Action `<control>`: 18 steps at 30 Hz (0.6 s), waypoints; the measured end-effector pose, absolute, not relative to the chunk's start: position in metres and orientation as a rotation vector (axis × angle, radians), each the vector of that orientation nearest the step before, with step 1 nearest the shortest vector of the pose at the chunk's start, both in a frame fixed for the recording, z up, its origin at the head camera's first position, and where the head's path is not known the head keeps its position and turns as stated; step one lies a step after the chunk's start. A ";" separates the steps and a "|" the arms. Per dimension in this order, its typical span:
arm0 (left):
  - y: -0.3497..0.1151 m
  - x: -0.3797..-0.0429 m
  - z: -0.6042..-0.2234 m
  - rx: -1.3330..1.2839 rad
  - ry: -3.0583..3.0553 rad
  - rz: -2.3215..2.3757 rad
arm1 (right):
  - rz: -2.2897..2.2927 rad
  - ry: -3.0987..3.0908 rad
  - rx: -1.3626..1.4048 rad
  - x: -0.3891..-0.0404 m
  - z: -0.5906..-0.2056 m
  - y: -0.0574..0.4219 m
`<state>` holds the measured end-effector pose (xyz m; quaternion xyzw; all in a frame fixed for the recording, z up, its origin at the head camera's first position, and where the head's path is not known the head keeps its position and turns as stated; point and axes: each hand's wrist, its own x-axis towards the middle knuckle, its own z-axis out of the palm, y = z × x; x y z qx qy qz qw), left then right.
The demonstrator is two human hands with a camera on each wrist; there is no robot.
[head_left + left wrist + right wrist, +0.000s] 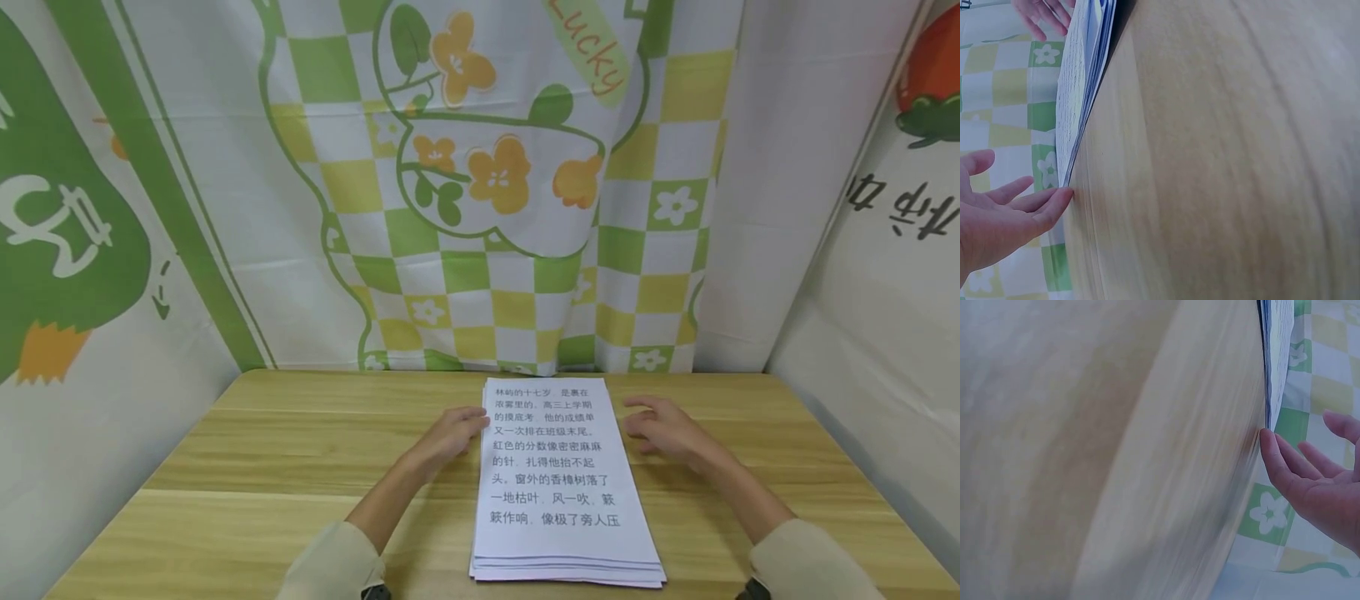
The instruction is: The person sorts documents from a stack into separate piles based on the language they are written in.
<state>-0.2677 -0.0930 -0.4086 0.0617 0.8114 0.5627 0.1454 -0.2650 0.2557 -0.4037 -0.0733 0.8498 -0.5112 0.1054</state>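
A stack of white paper sheets (pixel 555 537) lies on the wooden table, its top sheet printed with large Chinese characters. Its near edges are slightly uneven, with several sheets showing below the top one. At the left edge, toward the far end, the fingertips of my left hand (pixel 452 433) touch the side of the stack. My right hand (pixel 663 429) is beside the right edge, fingers loosely extended and a small gap from the paper in the head view. The left wrist view shows the left hand (pixel 1013 215) with fingertips at the stack's corner. Neither hand holds anything.
The wooden table (pixel 315 483) spreads out on both sides of the stack. Behind it hangs a curtain (pixel 517 275) with green and yellow checks and flowers. Printed cloth also hangs at the left and right sides.
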 end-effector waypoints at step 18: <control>-0.087 -0.269 -0.412 0.181 2.288 1.643 | -1.477 2.482 -0.207 -0.270 -0.408 0.249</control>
